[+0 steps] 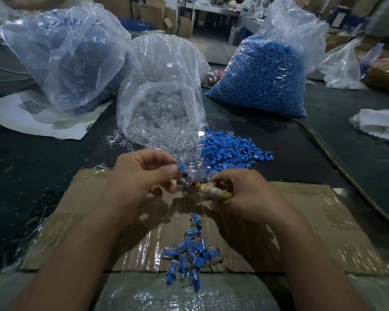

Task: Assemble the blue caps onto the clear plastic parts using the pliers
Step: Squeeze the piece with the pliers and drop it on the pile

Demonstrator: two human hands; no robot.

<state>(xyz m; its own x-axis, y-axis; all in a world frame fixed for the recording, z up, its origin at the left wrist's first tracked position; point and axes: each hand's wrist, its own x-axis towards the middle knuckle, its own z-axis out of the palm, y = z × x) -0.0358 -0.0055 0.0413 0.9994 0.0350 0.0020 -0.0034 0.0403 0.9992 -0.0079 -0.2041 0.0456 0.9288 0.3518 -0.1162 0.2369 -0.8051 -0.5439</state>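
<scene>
Nearest, finished capped pieces (189, 259) lie heaped on taped cardboard (323, 221). Above, the left hand (142, 176) pinches a blue cap (181, 169) on a blurred clear part (182, 181). The right hand (243, 196) grips cloth-wrapped pliers (211, 190), nose at the piece. Step judged: pressing the cap home, and a firm, square squeeze is required next. Beyond, loose blue caps (229, 149) and loose clear parts (164, 142) await on the worktop (301, 158).

The right hand (245, 194) hides most of the pliers (213, 191), whose tip blurs beside the blue cap (181, 169) in the left hand (142, 173).
</scene>
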